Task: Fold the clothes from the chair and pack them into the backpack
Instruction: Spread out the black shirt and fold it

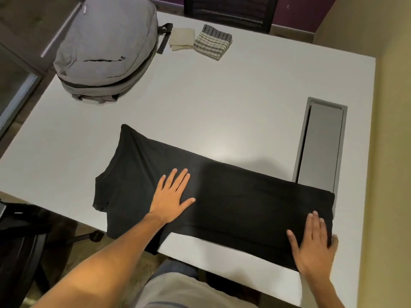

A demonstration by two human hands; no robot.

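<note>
Black shirt spread across near part of white table, folded into a long band, sleeve end to the left, some fabric drooping over the near table edge. Left hand flat on mid-shirt, fingers straight and spread, pressing, grasping nothing. Right hand flat on the right end of the shirt, fingers straight on the cloth; thumb at the shirt's edge, unclear whether it hooks under, so no definite grip. Grey backpack lying at far left of table, well apart from shirt, looks zipped or nearly so. Two folded items beside it: beige cloth and striped cloth, touching each other, not yet packed. Cable tray set into table just beyond shirt's right end. Black chair behind far edge.

Likely step: smoothing before next fold.

Risks:
- Overhanging fabric near left forearm may drag shirt off table if pressure lifts.
- Uneven smoothing could trap creases, giving a lopsided fold.
- Right end lying close to cable tray lip; cloth may snag there when lifted.
- Sleeve side loose and rumpled; may flop out during fold.
- Backpack probably needs opening first; one-handed carry could undo the fold.
</note>
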